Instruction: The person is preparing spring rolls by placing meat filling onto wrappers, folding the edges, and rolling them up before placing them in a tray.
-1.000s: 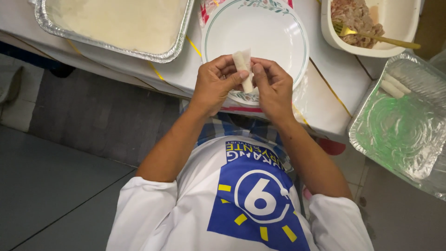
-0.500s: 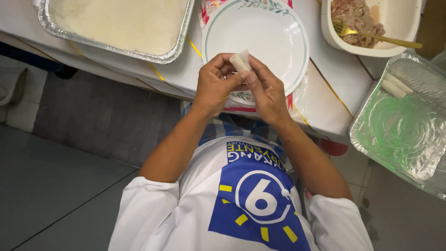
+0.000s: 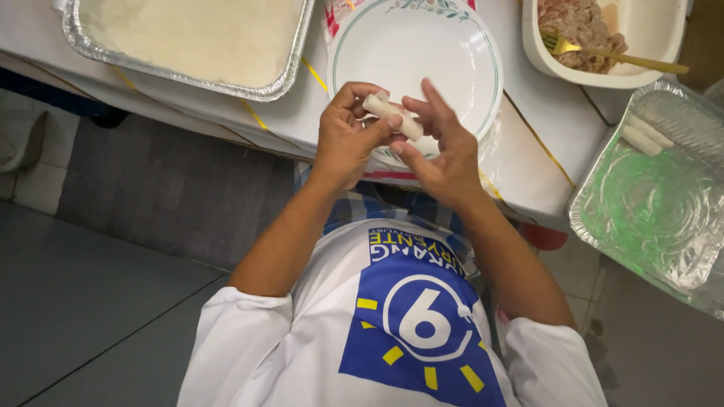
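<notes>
**A small roll held over the plate**

Nearest to me, below my chin, is my white shirt (image 3: 392, 332) with its blue and yellow print, and both forearms reach up from it toward the table edge. Beyond the shirt, over the near rim of the white plate (image 3: 452, 53), my two hands meet around a small pale roll (image 3: 392, 117). My left hand (image 3: 348, 139) is curled narrow, thumb and fingertips pinching the left end of the roll. My right hand (image 3: 445, 154) grips the right end between thumb and fingers, with the forefinger standing up past it. The roll lies tilted, its left end farther and its right end nearer, held in the air just above the plate and not resting on it.

Right of my hands, off the corner of the table, sits a foil tray (image 3: 664, 203) with a greenish sheen, and two finished rolls (image 3: 645, 136) lie side by side at its far left corner. The plate rests on the white table (image 3: 528, 143). Farther away on the left is a second foil tray (image 3: 188, 38), filled with something flat and pale. At the far right stands a cream dish (image 3: 641, 45) of minced meat filling, with a gold fork (image 3: 603, 51) lying in it, handle pointing right.
</notes>
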